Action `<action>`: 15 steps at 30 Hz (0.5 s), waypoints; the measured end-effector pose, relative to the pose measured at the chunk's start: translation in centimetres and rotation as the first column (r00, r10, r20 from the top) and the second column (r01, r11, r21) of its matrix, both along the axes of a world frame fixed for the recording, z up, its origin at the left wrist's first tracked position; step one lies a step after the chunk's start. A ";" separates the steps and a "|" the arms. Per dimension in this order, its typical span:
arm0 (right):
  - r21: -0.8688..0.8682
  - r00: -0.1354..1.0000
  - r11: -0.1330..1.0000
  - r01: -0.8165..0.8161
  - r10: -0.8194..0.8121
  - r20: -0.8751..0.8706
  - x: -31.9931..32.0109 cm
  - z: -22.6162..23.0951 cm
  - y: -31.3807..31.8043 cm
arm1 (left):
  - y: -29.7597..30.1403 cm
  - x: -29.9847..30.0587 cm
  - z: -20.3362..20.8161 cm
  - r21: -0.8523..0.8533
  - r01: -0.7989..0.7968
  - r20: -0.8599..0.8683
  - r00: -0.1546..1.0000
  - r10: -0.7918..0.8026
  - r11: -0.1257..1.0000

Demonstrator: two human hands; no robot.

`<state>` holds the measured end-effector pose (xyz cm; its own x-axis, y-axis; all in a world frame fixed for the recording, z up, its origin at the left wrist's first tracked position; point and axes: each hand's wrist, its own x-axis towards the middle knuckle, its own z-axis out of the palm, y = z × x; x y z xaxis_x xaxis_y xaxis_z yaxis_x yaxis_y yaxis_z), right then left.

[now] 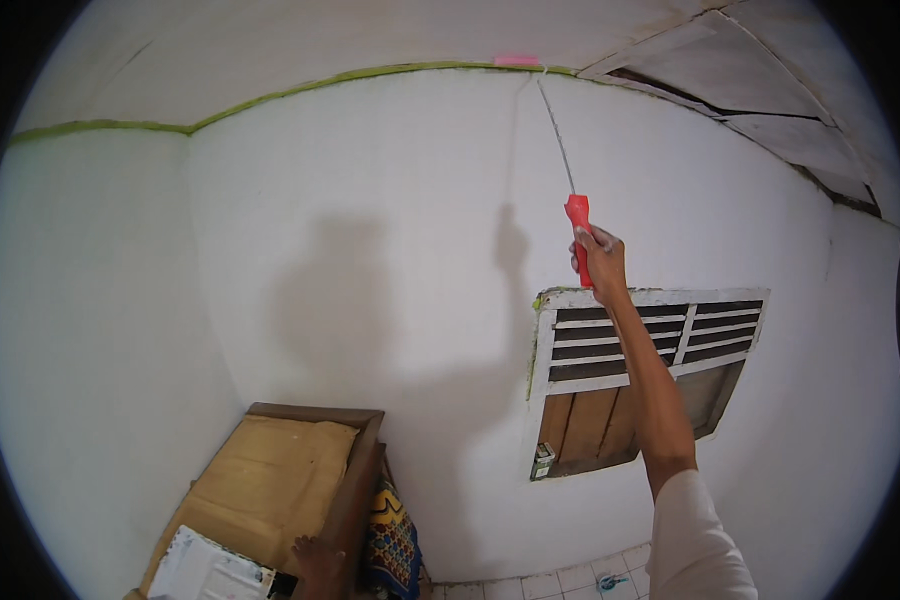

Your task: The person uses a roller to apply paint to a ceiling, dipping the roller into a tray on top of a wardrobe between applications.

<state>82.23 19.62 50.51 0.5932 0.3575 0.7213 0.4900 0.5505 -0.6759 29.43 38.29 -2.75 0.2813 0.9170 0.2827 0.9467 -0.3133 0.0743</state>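
My right hand [602, 258] is raised high on the right, its fingers wrapped around the red handle of a small paint roller [578, 215]. A thin metal rod runs up from the handle to a pink roller head [517, 60], which sits along the green strip where wall and ceiling meet. Whitish smears show on the fingers. Low in the view, my left hand [317, 562] rests with fingers spread on the brown cardboard [270, 470] covering a wooden cabinet. Beside it lies a white, paint-smeared tray [205, 565], cut off by the lower edge.
A louvred window [660, 340] with a white frame and brown panels is behind my right forearm; a small can [543, 460] stands at its lower left. Patterned cloth [392, 540] hangs beside the cabinet. Ceiling panels [770, 80] at the upper right have dark gaps. White tiles [540, 585] lie below.
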 end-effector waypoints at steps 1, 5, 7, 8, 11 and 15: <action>-0.002 1.000 1.000 0.007 -0.007 0.007 0.6 0.6 0.7 | 0.4 -0.2 -0.2 0.082 0.025 -0.022 0.999 -0.023 0.996; -0.043 0.999 0.999 0.006 -0.007 -0.032 -1.8 -1.1 1.2 | -0.1 -0.1 -0.1 -0.015 0.010 0.011 1.000 -0.010 1.000; 0.011 0.996 0.999 -0.050 0.050 -0.072 -5.2 -3.2 1.2 | -0.2 -1.3 0.4 -0.047 0.117 0.143 0.984 -0.110 0.992; 0.013 0.994 0.997 -0.073 0.074 -0.075 -6.6 -4.4 1.4 | -0.2 -1.6 0.7 -0.047 0.110 0.136 0.985 -0.102 0.993; 0.035 0.996 0.997 -0.072 0.073 -0.051 -10.5 -5.9 2.2 | 0.3 -0.3 0.8 -0.098 0.035 0.066 0.997 -0.028 0.995; 0.053 0.988 0.992 -0.112 0.117 -0.102 -14.3 -5.3 4.8 | 1.6 -0.1 -1.1 -0.106 -0.008 0.013 1.000 0.009 0.994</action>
<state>67.91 24.39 45.25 0.6235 0.3948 0.6748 0.3496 0.6313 -0.6923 29.33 39.89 -3.89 0.2700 0.9445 0.1873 0.9480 -0.2948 0.1197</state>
